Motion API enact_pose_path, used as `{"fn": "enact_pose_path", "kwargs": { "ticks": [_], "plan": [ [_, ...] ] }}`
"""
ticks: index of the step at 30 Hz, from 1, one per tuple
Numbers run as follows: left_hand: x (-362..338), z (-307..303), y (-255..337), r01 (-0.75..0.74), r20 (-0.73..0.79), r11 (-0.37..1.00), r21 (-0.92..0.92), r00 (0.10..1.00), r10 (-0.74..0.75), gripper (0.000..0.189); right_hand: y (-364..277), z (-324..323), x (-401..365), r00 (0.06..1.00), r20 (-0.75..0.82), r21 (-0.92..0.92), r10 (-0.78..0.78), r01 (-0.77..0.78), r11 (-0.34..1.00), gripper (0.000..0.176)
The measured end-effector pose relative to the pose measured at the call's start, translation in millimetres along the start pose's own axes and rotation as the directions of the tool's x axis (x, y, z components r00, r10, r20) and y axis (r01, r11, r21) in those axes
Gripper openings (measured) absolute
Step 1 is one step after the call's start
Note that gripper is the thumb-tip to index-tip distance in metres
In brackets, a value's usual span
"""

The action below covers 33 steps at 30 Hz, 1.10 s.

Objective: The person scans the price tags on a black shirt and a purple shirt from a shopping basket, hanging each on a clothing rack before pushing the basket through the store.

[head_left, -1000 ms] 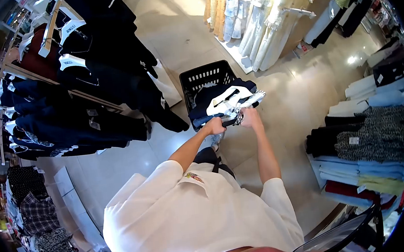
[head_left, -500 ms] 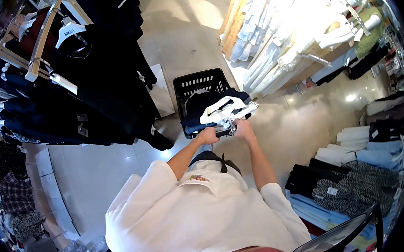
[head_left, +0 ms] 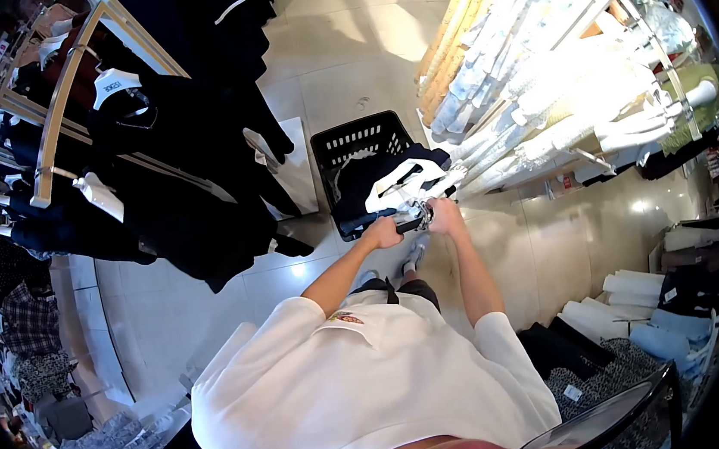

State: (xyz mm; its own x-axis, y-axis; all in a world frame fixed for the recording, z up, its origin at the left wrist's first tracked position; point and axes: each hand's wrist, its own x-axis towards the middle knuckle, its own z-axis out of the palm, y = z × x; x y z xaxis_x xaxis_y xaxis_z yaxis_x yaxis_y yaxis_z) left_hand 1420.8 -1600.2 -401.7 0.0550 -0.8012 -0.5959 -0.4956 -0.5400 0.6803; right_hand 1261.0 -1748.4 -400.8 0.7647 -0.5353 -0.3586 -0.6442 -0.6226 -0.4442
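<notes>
A black basket (head_left: 361,129) stands in front of me, holding dark clothes (head_left: 364,176) and white hangers (head_left: 407,181). My left hand (head_left: 384,232) is closed round the basket's near edge at its left part. To the right of it, my right hand (head_left: 444,215) is closed at the near right corner, beside the metal hooks of the hangers. What exactly the right fingers grip, edge or hooks, is too small to tell.
Dark garments (head_left: 190,171) hang on a rack at the left. Brightly lit pale garments (head_left: 555,93) hang at the right. Folded clothes (head_left: 636,310) lie on a low display at the lower right, and more (head_left: 112,439) at the lower left. Tiled floor (head_left: 334,45) runs ahead between the racks.
The racks have shifted in view and the right rack looks nearer. The basket and both hands have stayed together, a little farther right. My shoes now show below the basket.
</notes>
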Motion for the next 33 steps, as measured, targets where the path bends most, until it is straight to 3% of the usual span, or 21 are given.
{"fn": "enact_pose_path", "kwargs": {
  "ticks": [6, 12, 18, 20, 25, 29, 33],
  "plan": [
    [49, -42, 18, 0.116, 0.023, 0.993, -0.026, 0.993, -0.116, 0.033, 20, -27, 68, 0.996, 0.044, 0.011, -0.077, 0.076, 0.997, 0.031],
    [113, -77, 23, 0.160, -0.110, 0.986, -0.045, 0.980, -0.164, 0.036, 45, -57, 157, 0.987, 0.086, -0.036, -0.138, 0.141, 0.989, 0.032],
    [165, -113, 9, 0.256, -0.132, 0.966, -0.046, 0.957, -0.260, 0.042, 50, -75, 225, 0.977, 0.093, 0.004, -0.191, 0.192, 0.981, 0.028],
    [167, -118, -8, 0.249, -0.111, 0.966, -0.069, 0.960, -0.256, 0.039, 40, -68, 234, 0.979, 0.145, 0.003, -0.144, 0.145, 0.989, 0.028],
    [204, -155, -2, 0.244, -0.233, 0.968, -0.065, 0.939, -0.252, 0.036, 47, -93, 290, 0.965, 0.134, 0.002, -0.227, 0.229, 0.973, 0.027],
    [220, -178, -20, 0.307, -0.118, 0.949, -0.064, 0.942, -0.313, 0.041, 34, -93, 315, 0.966, 0.183, -0.010, -0.184, 0.189, 0.982, 0.029],
    [249, -210, -28, 0.303, -0.138, 0.951, -0.053, 0.941, -0.308, 0.041, 40, -91, 362, 0.961, 0.201, -0.018, -0.192, 0.200, 0.980, 0.028]
  ]
}}
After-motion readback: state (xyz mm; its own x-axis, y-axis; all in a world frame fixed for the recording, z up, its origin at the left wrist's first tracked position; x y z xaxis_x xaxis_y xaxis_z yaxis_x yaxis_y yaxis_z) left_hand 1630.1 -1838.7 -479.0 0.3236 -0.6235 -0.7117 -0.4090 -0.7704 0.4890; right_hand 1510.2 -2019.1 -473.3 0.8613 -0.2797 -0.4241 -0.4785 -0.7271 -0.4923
